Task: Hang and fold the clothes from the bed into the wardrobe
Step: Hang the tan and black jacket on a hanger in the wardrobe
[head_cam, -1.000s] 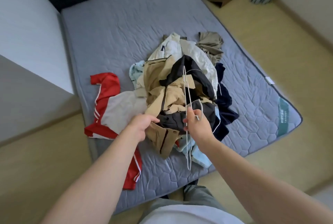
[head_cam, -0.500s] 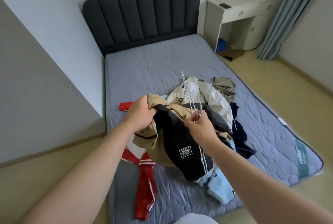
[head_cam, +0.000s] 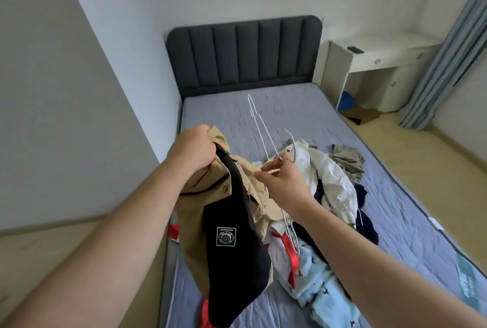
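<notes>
Clothes (head_cam: 332, 185) on bed (head_cam: 290, 106); left hand (head_cam: 193, 147) grips jacket (head_cam: 224, 235), right hand (head_cam: 284, 182) hangers (head_cam: 260, 127).

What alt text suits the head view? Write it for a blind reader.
Left hand grips a tan and black jacket, held up over the bed; right hand pinches white wire hangers. A heap of other clothes lies on the bed behind them.
</notes>
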### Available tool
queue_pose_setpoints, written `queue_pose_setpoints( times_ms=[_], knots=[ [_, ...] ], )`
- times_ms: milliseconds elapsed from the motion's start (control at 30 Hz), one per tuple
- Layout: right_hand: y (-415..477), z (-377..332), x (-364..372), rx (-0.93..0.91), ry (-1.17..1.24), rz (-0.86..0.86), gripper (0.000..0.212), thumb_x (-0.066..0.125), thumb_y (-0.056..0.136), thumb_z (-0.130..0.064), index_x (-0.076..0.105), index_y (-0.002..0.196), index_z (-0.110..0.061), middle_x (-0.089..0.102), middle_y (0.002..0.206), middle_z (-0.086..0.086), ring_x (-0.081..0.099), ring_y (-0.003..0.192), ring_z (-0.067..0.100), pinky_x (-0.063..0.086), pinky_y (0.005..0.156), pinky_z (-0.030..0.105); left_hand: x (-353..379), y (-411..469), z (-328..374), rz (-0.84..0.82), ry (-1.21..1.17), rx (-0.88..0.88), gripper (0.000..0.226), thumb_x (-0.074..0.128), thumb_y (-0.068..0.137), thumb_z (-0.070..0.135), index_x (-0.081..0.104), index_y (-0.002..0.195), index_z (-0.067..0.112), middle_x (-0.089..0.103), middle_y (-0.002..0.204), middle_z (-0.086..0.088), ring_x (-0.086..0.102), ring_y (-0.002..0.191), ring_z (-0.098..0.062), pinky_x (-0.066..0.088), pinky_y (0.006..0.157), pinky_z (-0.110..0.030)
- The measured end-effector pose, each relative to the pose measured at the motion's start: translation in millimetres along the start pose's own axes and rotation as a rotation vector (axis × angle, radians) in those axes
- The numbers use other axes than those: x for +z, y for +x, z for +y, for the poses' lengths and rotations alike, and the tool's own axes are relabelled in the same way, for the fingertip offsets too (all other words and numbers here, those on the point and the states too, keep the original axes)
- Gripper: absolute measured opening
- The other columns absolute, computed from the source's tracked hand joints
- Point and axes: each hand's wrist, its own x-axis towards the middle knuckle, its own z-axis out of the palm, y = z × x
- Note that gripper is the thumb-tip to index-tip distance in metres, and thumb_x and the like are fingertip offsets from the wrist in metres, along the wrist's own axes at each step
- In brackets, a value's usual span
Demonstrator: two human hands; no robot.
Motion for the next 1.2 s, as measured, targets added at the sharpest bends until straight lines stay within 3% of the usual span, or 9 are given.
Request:
queue_pose_setpoints(
  times_ms=[167,267,333,433,600,733,867,1033,1200],
  knots=[
    [-1,-15,16,-0.066,-0.041,-0.174,0.037,0.075,0.078,-0.037,0.048,0.095,-0.018,0.062,0.077,0.000,0.051,0.051,0.004,0.041,0.051,0.025,6,-5,-24,-0.183,0.249,-0.181,0.033,0.038,0.093,0.006,0.057,0.120,0.007,0.053,0.109,-0.011,0.056,0.103,-0.032,0.048,0.082,-0.039],
    [-7,-19,28,-0.082,-0.054,-0.295,0.055,0.079,0.069,-0.057,0.045,0.095,-0.023,0.063,0.082,-0.007,0.057,0.060,-0.001,0.044,0.058,0.021,19,-6,-25,-0.181,-0.408,-0.315,0.057,0.032,0.096,0.002,0.038,0.151,0.017,0.059,0.127,-0.007,0.060,0.109,-0.030,0.051,0.088,-0.036],
    [-9,-21,34,-0.120,-0.090,-0.304,0.063,0.082,0.062,-0.064,0.041,0.094,-0.028,0.059,0.083,-0.014,0.060,0.065,-0.008,0.041,0.053,0.008,27,-8,-17,-0.184,-0.934,-0.470,0.063,0.030,0.097,-0.002,0.033,0.154,0.024,0.061,0.102,-0.005,0.058,0.077,-0.024,0.050,0.063,-0.030],
    [-1,-22,34,-0.167,-0.161,-0.186,0.055,0.083,0.067,-0.041,0.034,0.090,-0.032,0.059,0.086,-0.012,0.060,0.069,-0.005,0.040,0.047,0.008,30,-9,-1,-0.241,-1.240,-0.493,0.053,0.031,0.098,-0.005,0.049,0.142,0.018,0.057,0.076,-0.007,0.053,0.049,-0.018,0.051,0.050,-0.028],
    [24,-31,12,-0.200,-0.164,-0.011,0.030,0.057,0.080,-0.007,0.035,0.086,-0.026,0.055,0.080,-0.011,0.052,0.071,-0.003,0.035,0.050,0.010,32,-9,6,-0.334,-1.660,-0.460,0.029,0.039,0.082,0.000,0.058,0.103,0.003,0.061,0.096,-0.018,0.063,0.092,-0.036,0.055,0.085,-0.055],
    [36,-56,-5,-0.221,-0.161,-0.052,0.026,0.045,0.080,-0.002,0.035,0.085,-0.026,0.054,0.079,-0.002,0.051,0.067,0.010,0.034,0.048,0.020,65,-20,-6,-0.319,-1.046,-0.135,0.051,0.053,0.055,0.002,0.063,0.104,-0.003,0.068,0.096,-0.019,0.065,0.091,-0.035,0.053,0.084,-0.045],
    [43,-76,-17,-0.027,0.033,-0.144,0.024,0.047,0.064,-0.002,0.048,0.082,-0.018,0.051,0.075,0.003,0.048,0.067,0.019,0.039,0.055,0.029,115,-17,-18,-0.171,-0.413,0.079,0.023,0.075,0.077,0.008,0.065,0.097,0.005,0.066,0.083,-0.002,0.063,0.088,-0.022,0.050,0.078,-0.035],
    [51,-81,-41,-0.027,-0.079,-0.135,0.028,0.054,0.050,-0.010,0.048,0.077,-0.016,0.048,0.069,0.002,0.047,0.065,0.020,0.041,0.055,0.030,155,-15,-29,-0.325,-0.748,-0.127,0.021,0.059,0.096,-0.002,0.063,0.116,-0.003,0.070,0.097,-0.013,0.066,0.091,-0.024,0.057,0.079,-0.023],
    [68,-52,-80,-0.091,-0.402,0.024,0.029,0.067,0.074,-0.020,0.044,0.091,-0.021,0.053,0.084,0.002,0.051,0.068,0.016,0.043,0.051,0.029,121,-1,-37,-0.302,-0.554,-0.021,0.006,0.064,0.096,0.024,0.070,0.096,0.022,0.073,0.081,0.011,0.067,0.076,0.003,0.051,0.070,-0.015]
  ],
)
